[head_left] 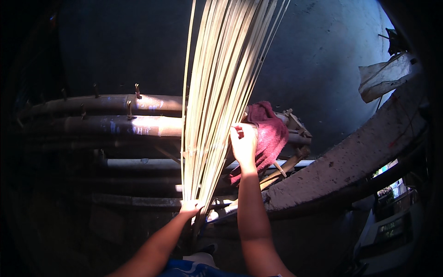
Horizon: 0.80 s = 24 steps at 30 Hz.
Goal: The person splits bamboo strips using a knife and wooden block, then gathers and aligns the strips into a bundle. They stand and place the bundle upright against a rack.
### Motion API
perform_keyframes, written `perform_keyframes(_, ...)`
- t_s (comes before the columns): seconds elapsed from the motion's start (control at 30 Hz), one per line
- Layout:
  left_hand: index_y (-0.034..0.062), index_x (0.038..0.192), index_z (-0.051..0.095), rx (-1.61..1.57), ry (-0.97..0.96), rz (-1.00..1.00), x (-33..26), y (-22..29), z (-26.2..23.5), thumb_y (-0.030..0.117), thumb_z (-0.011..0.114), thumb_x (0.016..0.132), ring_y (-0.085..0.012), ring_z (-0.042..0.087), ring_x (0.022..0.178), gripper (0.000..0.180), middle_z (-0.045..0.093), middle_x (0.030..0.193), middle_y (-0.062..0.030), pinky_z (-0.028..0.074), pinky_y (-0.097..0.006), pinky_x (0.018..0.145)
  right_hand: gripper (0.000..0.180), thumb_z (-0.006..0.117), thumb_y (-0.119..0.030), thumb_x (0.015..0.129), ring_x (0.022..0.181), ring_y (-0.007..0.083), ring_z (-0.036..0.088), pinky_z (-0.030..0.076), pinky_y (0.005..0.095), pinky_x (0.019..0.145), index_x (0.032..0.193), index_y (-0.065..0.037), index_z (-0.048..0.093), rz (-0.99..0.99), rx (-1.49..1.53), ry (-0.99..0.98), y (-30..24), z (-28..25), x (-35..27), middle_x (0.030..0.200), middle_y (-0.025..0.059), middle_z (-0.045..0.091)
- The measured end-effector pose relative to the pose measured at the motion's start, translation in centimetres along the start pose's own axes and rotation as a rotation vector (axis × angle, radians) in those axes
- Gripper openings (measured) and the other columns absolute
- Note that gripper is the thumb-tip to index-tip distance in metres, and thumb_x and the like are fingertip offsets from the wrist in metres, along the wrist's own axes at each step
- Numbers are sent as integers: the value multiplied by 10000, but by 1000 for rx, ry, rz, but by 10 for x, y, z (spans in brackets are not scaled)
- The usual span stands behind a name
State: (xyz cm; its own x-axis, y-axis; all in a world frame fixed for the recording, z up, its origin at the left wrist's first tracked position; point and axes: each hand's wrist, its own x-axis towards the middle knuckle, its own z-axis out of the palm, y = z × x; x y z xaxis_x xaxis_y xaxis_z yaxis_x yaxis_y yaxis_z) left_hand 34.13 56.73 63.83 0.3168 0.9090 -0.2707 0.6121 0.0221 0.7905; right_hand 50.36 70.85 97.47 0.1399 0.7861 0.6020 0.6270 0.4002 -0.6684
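Observation:
A long fan of pale, thin bamboo strips (214,92) stretches from near my body to beyond the far edge of the view. The strips spread apart at the far end and draw together near me. My left hand (190,207) is closed around their narrow near end. Farther up, my right hand (244,142) is at the right edge of the fan, its fingers curled and its thumb and forefinger brought together. Glare hides whether a strip is pinched there. Just right of that hand, a dark red towel (270,134) hangs over the poles.
Beneath the strips, thick bamboo poles (157,125) with upright pegs (129,110) run left to right. A pale pole (143,164) lies nearer me. A rough, curved ledge (332,177) crosses the right side, with a pale sheet (385,76) above it.

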Motion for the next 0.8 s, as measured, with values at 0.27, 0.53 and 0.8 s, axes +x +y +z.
perform_keyframes(0.27, 118, 1170, 738, 34, -24, -15, 2, -2, 0, 673, 559, 948, -370, 685, 1102, 624, 740, 1145, -169, 528, -451, 963, 135, 723, -114, 948, 756, 138, 640, 532, 294, 681, 1049, -28, 698, -85, -37, 9, -7, -5, 12, 896, 57, 672)
perform_keyframes(0.53, 127, 1186, 735, 9, -20, -4, 3, -6, 2, 682, 558, 946, -368, 686, 1105, 630, 742, 1150, -164, 528, -462, 959, 180, 726, -159, 961, 783, 160, 680, 551, 309, 728, 1059, -12, 691, -30, 113, 181, -11, 2, 29, 920, 82, 712)
perform_keyframes(0.8, 101, 1203, 725, 2, -76, -29, -5, 8, -11, 678, 532, 960, -391, 652, 1171, 655, 719, 1215, -179, 509, -461, 1010, 181, 675, -205, 1010, 749, 126, 633, 524, 292, 708, 1057, -31, 686, 115, 99, 272, -15, 10, 34, 900, 45, 708)
